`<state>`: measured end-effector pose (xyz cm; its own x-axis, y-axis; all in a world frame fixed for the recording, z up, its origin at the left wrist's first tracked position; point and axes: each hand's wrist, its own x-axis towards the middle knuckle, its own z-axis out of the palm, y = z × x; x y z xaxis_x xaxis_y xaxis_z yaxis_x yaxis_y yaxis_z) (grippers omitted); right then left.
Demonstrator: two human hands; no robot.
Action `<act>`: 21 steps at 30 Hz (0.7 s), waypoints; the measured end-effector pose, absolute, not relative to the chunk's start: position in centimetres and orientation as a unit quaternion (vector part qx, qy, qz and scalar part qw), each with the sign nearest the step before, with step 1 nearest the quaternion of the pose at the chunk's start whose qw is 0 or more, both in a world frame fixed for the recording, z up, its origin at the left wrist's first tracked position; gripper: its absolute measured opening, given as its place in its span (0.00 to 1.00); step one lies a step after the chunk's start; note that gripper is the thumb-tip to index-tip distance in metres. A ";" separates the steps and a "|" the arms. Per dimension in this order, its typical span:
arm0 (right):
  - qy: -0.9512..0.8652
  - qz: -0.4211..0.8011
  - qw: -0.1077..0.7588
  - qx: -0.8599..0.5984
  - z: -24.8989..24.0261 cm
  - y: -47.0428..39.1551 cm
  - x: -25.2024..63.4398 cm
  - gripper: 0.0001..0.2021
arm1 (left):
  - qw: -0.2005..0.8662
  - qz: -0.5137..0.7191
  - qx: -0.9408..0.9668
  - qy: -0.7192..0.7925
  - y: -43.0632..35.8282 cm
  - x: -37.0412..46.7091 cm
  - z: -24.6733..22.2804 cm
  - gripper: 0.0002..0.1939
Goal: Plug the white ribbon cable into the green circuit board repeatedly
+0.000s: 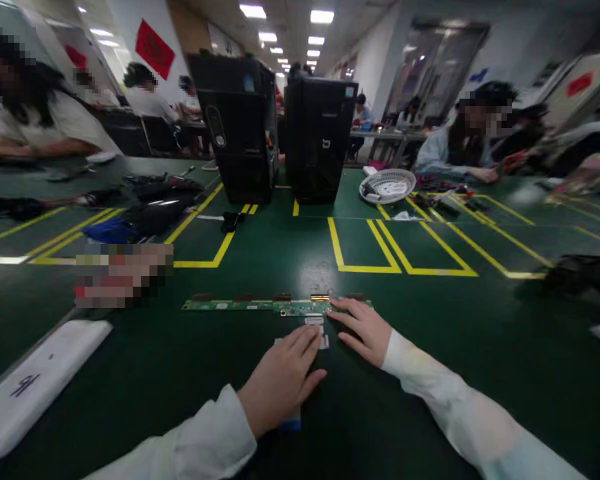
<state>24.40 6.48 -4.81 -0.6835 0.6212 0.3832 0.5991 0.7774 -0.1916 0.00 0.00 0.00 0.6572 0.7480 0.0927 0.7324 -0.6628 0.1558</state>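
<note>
Strip of green printed circuit board, long and thin [250, 307], lies flat on the dark green table [180, 373], just ahead of the hands, long axis running left-right across the view. Copper-brown flat tabs [320, 298] stand along its far edge. Right hand [364, 331] is the nearer one: it comes in from the right, fingers spread, fingertips at the board's right part; can't tell contact from hovering. No grip seen there. Left hand [289, 373] sits nearer the wearer, below the board's middle, palm down, fingers together and thumb well apart, so not clenched. Its fingertips lie over small white flat pieces [314, 321], partly hidden, just beside the board's near edge; what's under the palm can't be seen. Blue flat piece [292, 423] pokes out below that hand. Readable text: very little. White labels on the board too small. Long white plastic casing [55, 373] at left carries a dark handwritten mark, possibly "16", not sure. Left black computer tower [240, 173] has blurred lettering; right black computer tower [313, 167] has a pale logo and a small word, neither legible. Red paper diamond [155, 49] on the wall: character unreadable.
</note>
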 end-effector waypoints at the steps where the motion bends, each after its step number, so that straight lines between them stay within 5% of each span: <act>1: -0.917 0.030 0.215 -0.336 -4.7 6.4 24.4 0.21 | 0.053 0.079 0.909 0.406 0.1 0.0 0.0 0.26; 21: -0.916 0.025 0.179 -0.359 -3.6 5.9 24.7 0.22 | 0.062 0.077 0.901 0.423 0.1 0.4 0.2 0.27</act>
<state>24.68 5.87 -3.55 -0.6781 0.6662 0.3105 0.6480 0.7412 -0.1751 0.43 0.06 0.24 0.6308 0.7711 0.0861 0.7519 -0.6349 0.1773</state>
